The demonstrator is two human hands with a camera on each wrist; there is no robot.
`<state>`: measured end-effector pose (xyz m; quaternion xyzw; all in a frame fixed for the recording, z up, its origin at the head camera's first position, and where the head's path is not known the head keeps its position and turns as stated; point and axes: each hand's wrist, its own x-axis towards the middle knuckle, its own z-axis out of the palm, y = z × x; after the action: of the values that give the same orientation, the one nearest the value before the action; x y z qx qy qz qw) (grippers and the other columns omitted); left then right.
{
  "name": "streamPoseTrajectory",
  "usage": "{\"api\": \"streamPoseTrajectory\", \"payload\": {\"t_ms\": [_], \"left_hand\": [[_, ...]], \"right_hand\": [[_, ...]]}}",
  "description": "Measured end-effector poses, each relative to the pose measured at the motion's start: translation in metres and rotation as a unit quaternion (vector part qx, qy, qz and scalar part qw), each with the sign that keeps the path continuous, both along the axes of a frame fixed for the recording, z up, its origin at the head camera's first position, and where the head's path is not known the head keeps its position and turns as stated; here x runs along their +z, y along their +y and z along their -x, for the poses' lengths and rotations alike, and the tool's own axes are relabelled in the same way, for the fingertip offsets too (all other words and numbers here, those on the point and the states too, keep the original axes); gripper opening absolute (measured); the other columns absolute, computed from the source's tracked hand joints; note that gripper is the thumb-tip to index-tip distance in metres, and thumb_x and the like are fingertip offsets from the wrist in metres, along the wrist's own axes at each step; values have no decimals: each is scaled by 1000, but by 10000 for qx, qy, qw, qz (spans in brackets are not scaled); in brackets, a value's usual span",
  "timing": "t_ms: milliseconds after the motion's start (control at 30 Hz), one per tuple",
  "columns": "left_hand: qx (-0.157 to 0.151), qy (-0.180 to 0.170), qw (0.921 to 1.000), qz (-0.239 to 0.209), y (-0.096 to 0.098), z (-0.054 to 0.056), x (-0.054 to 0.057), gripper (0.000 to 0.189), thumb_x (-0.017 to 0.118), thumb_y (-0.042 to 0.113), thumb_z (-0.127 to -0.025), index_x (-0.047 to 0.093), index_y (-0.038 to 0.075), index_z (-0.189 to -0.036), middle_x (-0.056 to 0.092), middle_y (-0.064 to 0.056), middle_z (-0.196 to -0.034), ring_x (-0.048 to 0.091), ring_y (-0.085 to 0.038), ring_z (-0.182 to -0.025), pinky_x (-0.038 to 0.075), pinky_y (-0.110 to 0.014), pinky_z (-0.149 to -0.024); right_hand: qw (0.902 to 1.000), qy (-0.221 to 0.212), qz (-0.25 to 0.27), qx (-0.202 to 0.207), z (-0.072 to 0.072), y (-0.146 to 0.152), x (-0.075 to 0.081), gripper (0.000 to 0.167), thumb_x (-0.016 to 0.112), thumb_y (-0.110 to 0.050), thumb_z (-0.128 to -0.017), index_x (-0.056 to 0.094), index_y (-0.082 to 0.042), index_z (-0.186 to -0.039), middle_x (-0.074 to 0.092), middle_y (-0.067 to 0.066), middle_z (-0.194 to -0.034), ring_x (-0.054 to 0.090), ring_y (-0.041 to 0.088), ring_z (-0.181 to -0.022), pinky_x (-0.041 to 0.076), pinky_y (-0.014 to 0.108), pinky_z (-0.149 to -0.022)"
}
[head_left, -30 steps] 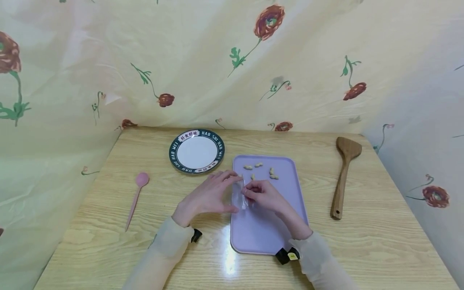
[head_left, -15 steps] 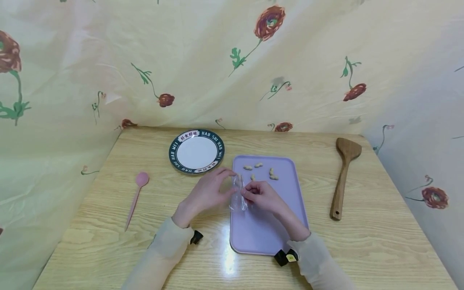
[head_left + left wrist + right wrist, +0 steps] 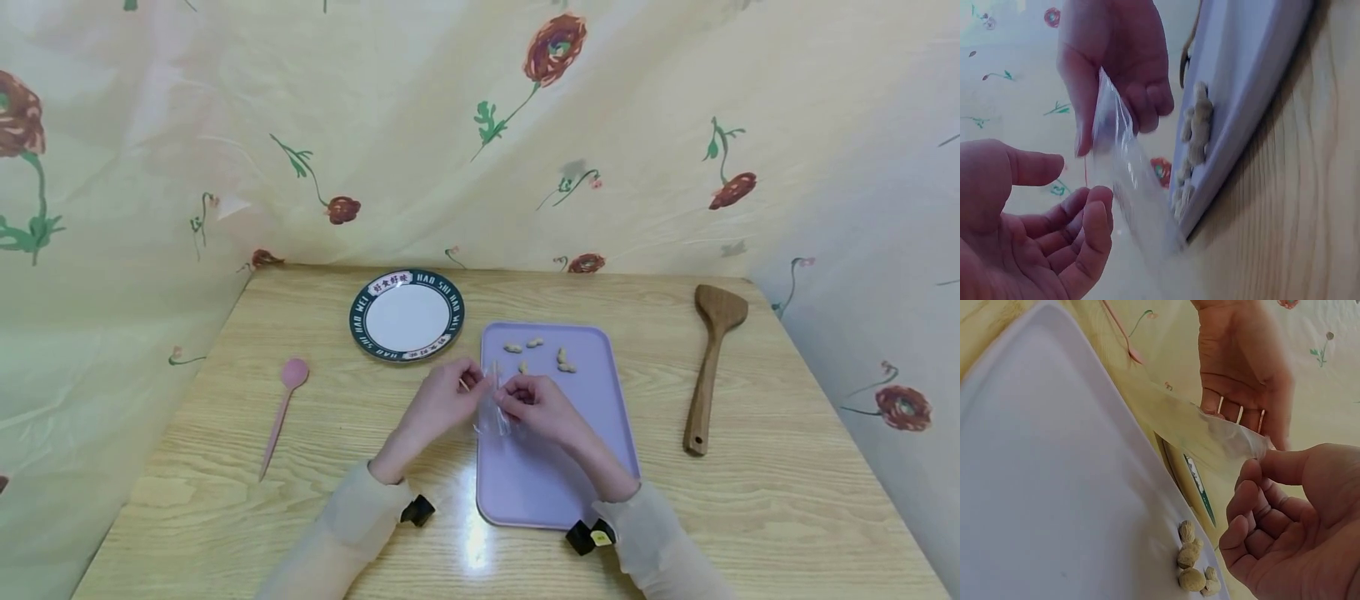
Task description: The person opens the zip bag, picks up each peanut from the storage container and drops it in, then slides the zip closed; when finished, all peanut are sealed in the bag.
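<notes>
A clear plastic bag hangs over the left side of the lilac tray. My right hand pinches the bag's edge between thumb and fingers, seen closely in the right wrist view. On the bag's other side is my left hand, its fingers loosely bent. In the left wrist view a gap shows between the left thumb and index finger, with the bag just beyond the fingertips. Several unshelled peanuts lie at the tray's far end.
A white plate with a dark green lettered rim stands behind the left hand. Far left lies a pink spoon; a wooden turner lies right of the tray. Flowered cloth hangs behind the wooden table.
My left hand's fingers, spread wide around the bag earlier, have drawn in and bent close to its edge. My right hand keeps its pinch, shifting slightly left.
</notes>
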<state>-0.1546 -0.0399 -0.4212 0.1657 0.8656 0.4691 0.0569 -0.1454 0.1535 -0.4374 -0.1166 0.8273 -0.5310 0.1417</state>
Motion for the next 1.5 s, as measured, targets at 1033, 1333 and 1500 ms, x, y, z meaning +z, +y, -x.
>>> {"api": "streamPoseTrajectory", "payload": {"t_ms": [1033, 1333, 1500], "left_hand": [[40, -1330, 9903, -404, 6, 2, -14, 27, 47, 12, -95, 65, 4, -78, 60, -4, -58, 58, -13, -47, 53, -30, -51], [57, -1416, 9893, -343, 3, 4, -17, 26, 47, 10, -94, 68, 2, -82, 60, -4, -60, 57, -13, -48, 51, -27, -50], [59, -1434, 9894, -239, 3, 3, -16, 24, 49, 9, -92, 68, 2, -79, 60, -4, -60, 57, -14, -50, 49, -26, -49]], "right_hand": [[9986, 209, 424, 233, -5, -15, -16, 17, 59, -12, -101, 62, 1, -90, 57, 1, -68, 52, 15, -61, 38, 20, -52], [9998, 185, 36, 2, -8, -19, -11, 19, 58, -13, -101, 64, 0, -89, 56, 0, -65, 48, 11, -57, 36, 21, -50], [9998, 56, -210, -2, -8, -21, -10, 22, 56, -16, -103, 63, -4, -87, 55, 0, -63, 44, 11, -54, 33, 21, -49]]}}
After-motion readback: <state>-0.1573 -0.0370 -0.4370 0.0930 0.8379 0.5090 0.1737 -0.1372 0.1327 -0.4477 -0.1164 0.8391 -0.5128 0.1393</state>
